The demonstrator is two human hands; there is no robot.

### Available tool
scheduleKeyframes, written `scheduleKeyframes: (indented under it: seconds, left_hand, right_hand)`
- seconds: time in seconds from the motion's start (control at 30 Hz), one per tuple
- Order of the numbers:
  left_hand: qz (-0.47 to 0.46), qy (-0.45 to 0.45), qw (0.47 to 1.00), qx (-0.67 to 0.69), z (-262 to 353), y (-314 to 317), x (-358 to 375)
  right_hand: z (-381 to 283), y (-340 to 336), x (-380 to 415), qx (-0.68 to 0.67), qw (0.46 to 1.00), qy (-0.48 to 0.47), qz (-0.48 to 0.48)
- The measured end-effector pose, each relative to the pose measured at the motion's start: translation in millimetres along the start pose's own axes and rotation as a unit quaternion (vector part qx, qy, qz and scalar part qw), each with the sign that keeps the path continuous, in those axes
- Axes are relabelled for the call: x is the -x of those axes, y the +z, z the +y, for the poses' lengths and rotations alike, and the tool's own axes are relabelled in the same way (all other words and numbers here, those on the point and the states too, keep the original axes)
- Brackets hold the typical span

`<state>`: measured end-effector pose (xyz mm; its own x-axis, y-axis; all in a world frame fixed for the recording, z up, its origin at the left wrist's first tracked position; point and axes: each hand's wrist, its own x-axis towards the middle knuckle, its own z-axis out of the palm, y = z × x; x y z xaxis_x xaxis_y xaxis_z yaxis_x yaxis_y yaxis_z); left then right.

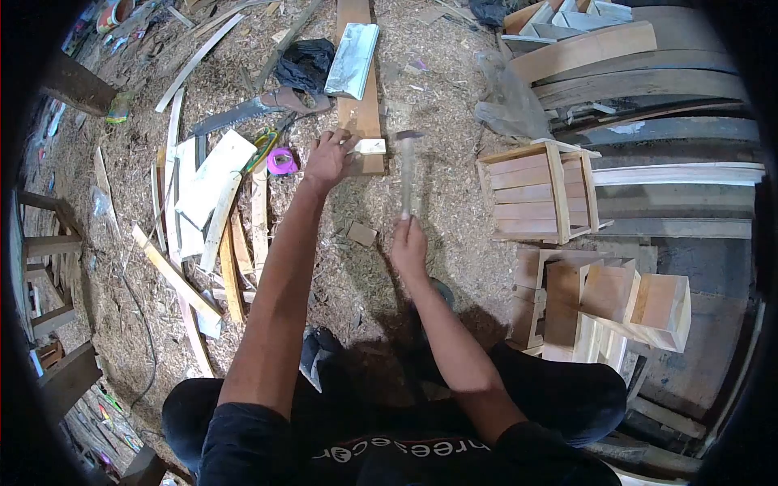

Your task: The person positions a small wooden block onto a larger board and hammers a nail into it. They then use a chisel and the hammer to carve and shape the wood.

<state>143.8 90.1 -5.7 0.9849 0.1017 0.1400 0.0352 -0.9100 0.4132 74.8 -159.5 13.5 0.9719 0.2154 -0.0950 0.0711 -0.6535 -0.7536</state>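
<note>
My right hand point(410, 247) is wrapped round the handle of a hammer point(407, 174), whose head is blurred at the top. Just left of it, a small pale wood block point(371, 147) lies on the end of a long brown board point(365, 117). My left hand point(328, 159) is at the left side of that block, fingers bent; whether they grip anything is too small to tell. Farther up the same board rests a whitish painted wood piece point(352, 61).
Left of my left hand lie a pink tape measure point(282, 162), a saw point(231, 115), a black bag point(305, 64) and loose wood strips point(177, 274). Wooden crates point(528, 194) and boxes point(608, 296) stand at the right, beside stacked planks point(648, 85). Shavings cover the ground.
</note>
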Motion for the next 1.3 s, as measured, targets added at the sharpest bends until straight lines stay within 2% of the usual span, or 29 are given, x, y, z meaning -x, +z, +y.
scheduleKeyframes:
  seconds: [0.07,0.1,0.13,0.2,0.27,0.33,0.4,0.47,0.53,0.6,0.63,0.67,0.73,0.77,0.83,0.93,1.07,1.13,1.17,1.23,1.27,1.3]
  left_hand:
    - [-0.015,-0.011,1.0,0.003,1.5,-6.0,1.6]
    - [-0.011,-0.009,1.0,0.007,1.0,-5.9,1.6]
    - [-0.007,-0.006,1.0,0.012,0.8,-3.9,0.2]
    - [0.001,-0.003,1.0,0.019,-2.1,2.6,1.2]
    - [0.009,-0.004,1.0,0.023,-5.0,4.0,0.1]
    - [0.01,0.005,1.0,0.029,-4.2,3.3,-0.3]
    - [0.005,0.004,0.999,0.034,-4.3,1.8,1.8]
    - [0.004,0.004,0.999,0.038,-3.2,1.2,-0.6]
    - [0.008,0.008,0.999,0.042,-3.3,0.8,-0.8]
    - [0.005,0.001,0.999,0.039,-2.2,-0.5,0.3]
    - [0.002,-0.003,0.999,0.038,-1.6,-0.3,0.4]
    - [0.003,-0.003,0.999,0.037,-1.7,-0.7,0.9]
    - [0.006,0.003,1.0,0.028,-2.5,-0.2,0.9]
    - [0.006,0.004,1.0,0.028,-2.2,1.2,0.7]
    - [0.004,-0.008,1.0,0.02,-1.4,1.1,1.1]
    - [0.01,-0.002,0.999,0.034,-2.7,2.0,1.3]
    - [0.01,-0.006,1.0,0.022,-5.4,7.3,2.0]
    - [0.005,-0.009,1.0,0.029,-4.3,5.2,0.8]
    - [0.006,-0.008,1.0,0.029,-3.2,4.4,-0.8]
    - [0.007,-0.006,1.0,0.018,-3.2,5.4,0.3]
    - [0.006,-0.006,1.0,0.018,-4.5,4.9,2.2]
    - [0.009,-0.002,1.0,0.025,-4.2,3.1,2.4]
  right_hand:
    - [9.3,5.1,-9.4,-0.199,0.976,0.071,0.049]
    - [4.5,0.7,-13.2,-0.291,0.946,0.14,0.015]
    - [-6.4,-4.5,-14.2,-0.29,0.946,0.141,0.017]
    - [-30.7,-15.6,-14.6,-0.204,0.942,0.237,-0.123]
    - [-43.4,-17.4,-12.0,-0.245,0.928,0.259,-0.109]
    - [-39.3,-10.9,-11.3,-0.371,0.9,0.226,-0.011]
    - [-30.8,-8.3,-9.2,-0.325,0.92,0.218,-0.033]
    - [-33.4,-13.5,-9.3,-0.156,0.968,0.166,-0.107]
    - [-37.9,-12.0,-7.0,-0.189,0.958,0.202,-0.072]
    - [-34.8,-7.9,-5.9,-0.237,0.948,0.211,0.017]
    - [-23.3,-6.7,-7.8,-0.108,0.988,0.106,0.04]
    - [-11.5,-6.7,-7.9,-0.108,0.988,0.106,0.04]
    - [-7.5,-11.5,-7.2,0.046,0.999,-0.018,-0.011]
    - [-5.9,-11.1,-6.2,0.046,0.999,-0.017,-0.011]
    - [-21.5,-14.4,-5.1,-0.016,0.998,0.05,-0.029]
    - [-19.1,-14.9,-11.0,0.049,0.998,0.024,-0.041]
    - [-26.8,-18.6,-8.4,-0.003,0.999,0.038,-0.019]
    - [-37.7,-30.6,-17.2,0.087,0.992,0.051,-0.079]
    - [-44.1,-34.7,-16.4,0.088,0.992,0.05,-0.077]
    - [-55.7,-40.6,-11.3,-0.025,0.997,0.068,-0.031]
    - [-45.3,-36.7,-13.4,-0.026,0.997,0.069,-0.032]
    - [-27.3,-31.5,-18.5,0.062,0.996,0.038,-0.053]
